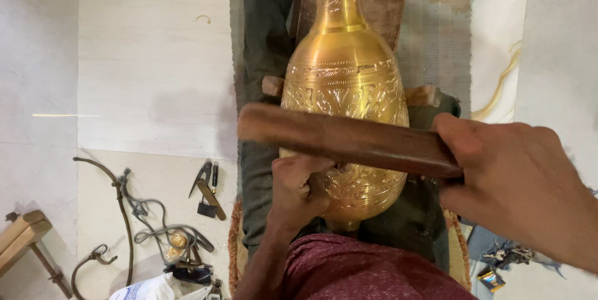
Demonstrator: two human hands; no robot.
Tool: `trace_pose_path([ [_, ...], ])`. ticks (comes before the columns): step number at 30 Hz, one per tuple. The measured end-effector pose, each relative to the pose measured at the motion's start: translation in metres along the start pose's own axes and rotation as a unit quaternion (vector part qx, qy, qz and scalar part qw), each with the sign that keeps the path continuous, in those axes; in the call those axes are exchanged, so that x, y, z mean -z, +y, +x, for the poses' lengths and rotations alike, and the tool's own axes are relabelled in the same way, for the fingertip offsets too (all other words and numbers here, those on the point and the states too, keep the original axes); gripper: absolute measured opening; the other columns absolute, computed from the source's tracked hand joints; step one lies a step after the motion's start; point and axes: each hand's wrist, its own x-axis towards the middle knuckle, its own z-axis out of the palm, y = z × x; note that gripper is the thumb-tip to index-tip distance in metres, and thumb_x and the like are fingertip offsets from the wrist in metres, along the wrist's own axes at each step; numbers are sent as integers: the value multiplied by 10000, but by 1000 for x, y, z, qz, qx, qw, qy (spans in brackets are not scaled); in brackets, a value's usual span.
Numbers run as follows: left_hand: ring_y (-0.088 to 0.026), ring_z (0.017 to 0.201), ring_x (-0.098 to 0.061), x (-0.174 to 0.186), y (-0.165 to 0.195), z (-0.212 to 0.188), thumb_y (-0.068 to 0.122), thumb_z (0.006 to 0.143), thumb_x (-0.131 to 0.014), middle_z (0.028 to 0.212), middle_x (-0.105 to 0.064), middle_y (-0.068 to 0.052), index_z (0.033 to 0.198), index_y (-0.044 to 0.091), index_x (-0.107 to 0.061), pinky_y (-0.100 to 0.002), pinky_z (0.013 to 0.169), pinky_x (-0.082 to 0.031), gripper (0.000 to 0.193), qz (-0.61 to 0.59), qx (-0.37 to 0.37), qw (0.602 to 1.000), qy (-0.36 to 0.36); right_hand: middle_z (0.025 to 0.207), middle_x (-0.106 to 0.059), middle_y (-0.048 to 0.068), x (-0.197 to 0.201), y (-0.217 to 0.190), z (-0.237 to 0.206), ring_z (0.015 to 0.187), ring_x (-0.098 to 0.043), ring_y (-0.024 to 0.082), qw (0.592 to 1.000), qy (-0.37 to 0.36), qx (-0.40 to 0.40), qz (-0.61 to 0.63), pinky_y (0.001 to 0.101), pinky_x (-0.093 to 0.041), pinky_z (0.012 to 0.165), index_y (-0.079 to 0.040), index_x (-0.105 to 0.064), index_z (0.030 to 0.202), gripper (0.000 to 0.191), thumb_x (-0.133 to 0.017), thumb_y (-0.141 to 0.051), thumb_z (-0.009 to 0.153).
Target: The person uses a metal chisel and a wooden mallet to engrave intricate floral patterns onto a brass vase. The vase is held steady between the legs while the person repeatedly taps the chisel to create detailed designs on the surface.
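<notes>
The brass vase lies along my lap between my legs, neck pointing away from me, its polished gold belly banded with engraved leaf and scroll patterns. Across that belly I hold 1 dark wooden stick, my right hand wrapped fully closed around its near end. My left hand rests against the vase's lower body, fingers curled tight; what they pinch I cannot tell. Pale floor lies open to my left, with pliers and a cord lying well apart.
</notes>
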Motion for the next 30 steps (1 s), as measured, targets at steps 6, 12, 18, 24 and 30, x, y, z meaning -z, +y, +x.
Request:
trace_pose_path([
  [6, -158, 831, -798, -15, 6, 7, -226, 903, -560, 1016, -786, -109, 1197, 11, -676, -244, 724, -677, 395, -66, -48, 991, 108, 600, -614, 96, -2, 9, 10, 479, -612, 218, 989, 20, -28, 145, 384, -453, 519, -96, -677, 981, 356, -892, -134, 699],
  [12, -162, 819, -791, -15, 13, 4, -213, 885, -614, 1000, -780, -103, 1192, 0, -685, -243, 735, -645, 381, -38, -45, 991, 121, 574, -582, 84, 19, -5, 14, 457, -552, 184, 971, 47, 7, 236, 367, -432, 422, -76, -675, 921, 237, -859, -166, 801],
  [18, -186, 881, -805, -15, 7, 0, -215, 818, -569, 1028, -780, -137, 1163, -23, -677, -251, 744, -660, 410, -26, -30, 994, 104, 613, -636, 19, 34, -20, 15, 515, -633, 178, 994, 31, 32, 102, 357, -466, 489, -132, -645, 952, 343, -823, -147, 659],
  [24, -172, 928, -810, -12, 7, -1, -210, 817, -579, 1044, -785, -99, 1136, 23, -683, -274, 777, -675, 408, -24, -29, 997, 69, 652, -675, 5, 15, -5, 12, 571, -673, 207, 999, -23, -19, -32, 363, -502, 543, -199, -635, 1021, 451, -871, -237, 639],
  [30, -154, 814, -795, -6, 11, 1, -203, 745, -546, 1053, -779, -104, 1211, 28, -704, -256, 670, -667, 544, -29, -6, 999, 30, 596, -637, 45, 3, 9, 6, 545, -648, 251, 996, 48, 56, 44, 400, -486, 513, -168, -598, 1008, 481, -854, -199, 602],
])
